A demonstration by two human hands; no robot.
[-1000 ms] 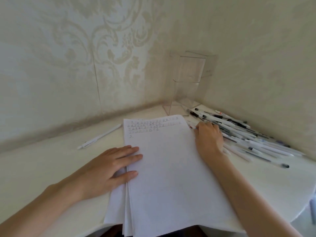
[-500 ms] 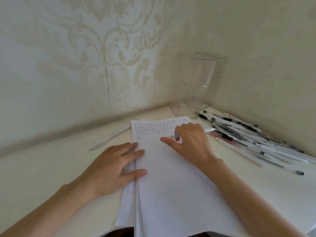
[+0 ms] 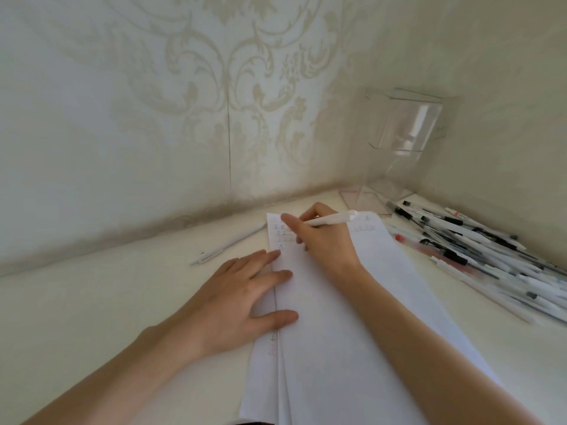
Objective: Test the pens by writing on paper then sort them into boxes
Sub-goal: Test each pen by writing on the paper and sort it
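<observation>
A stack of white paper lies on the table, with small written marks near its far left corner. My right hand grips a white pen in a writing hold, its tip down over those marks. My left hand lies flat, fingers spread, pressing the paper's left edge. A pile of several white pens with black and red parts lies to the right. A clear plastic box stands in the far corner.
A single white pen lies on the cream table left of the paper. Patterned walls close the table off at the back and right. The table's near edge runs under the paper's lower end.
My right hand took a white pen from the pile and carried it left over the paper to the written marks. My left hand stayed flat on the paper's edge.
</observation>
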